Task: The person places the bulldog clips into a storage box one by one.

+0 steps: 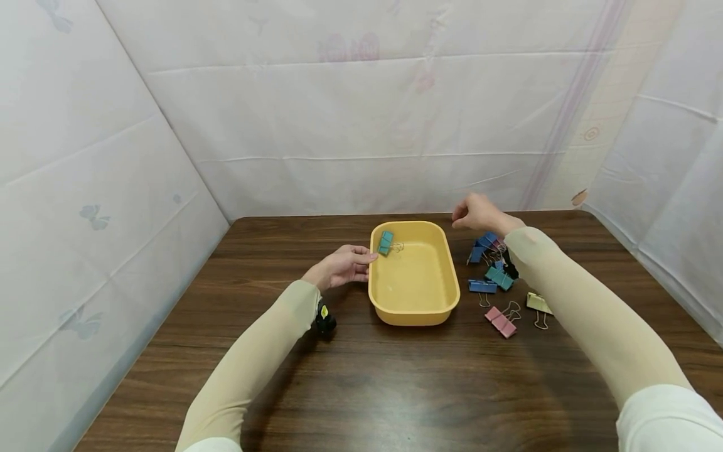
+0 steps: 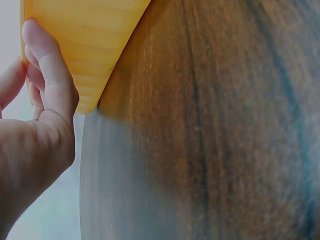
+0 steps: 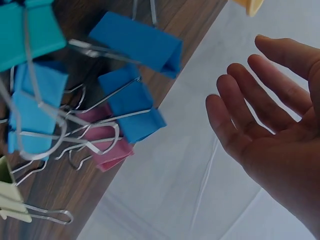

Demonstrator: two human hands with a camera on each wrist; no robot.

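Left arm in a beige sleeve reaches forward over the dark brown wooden desk (image 1: 361,383). Left hand (image 1: 341,266) sits at the left rim of the yellow rectangular plastic tub (image 1: 413,309), fingers (image 2: 47,65) curled against the tub's outer wall, thumb apart from them; fingertips just beside the teal metal binder clip (image 1: 385,242), which is clipped on the tub's far left rim, wire handles pointing into the tub. Cannot tell from the head view whether the fingers touch the clip. Wrist view shows fingers resting on the tub wall, nothing pinched.

Right arm, also in a beige sleeve, stretches forward right of the tub. Right hand (image 1: 477,214) hovers above the desk near the tub's far right corner, released, fingers (image 3: 245,112) loosely spread, holding nothing. Below and just right of it lies a pile of coloured binder clips (image 1: 492,263) on the desk: blue, teal, pink, pale yellow.
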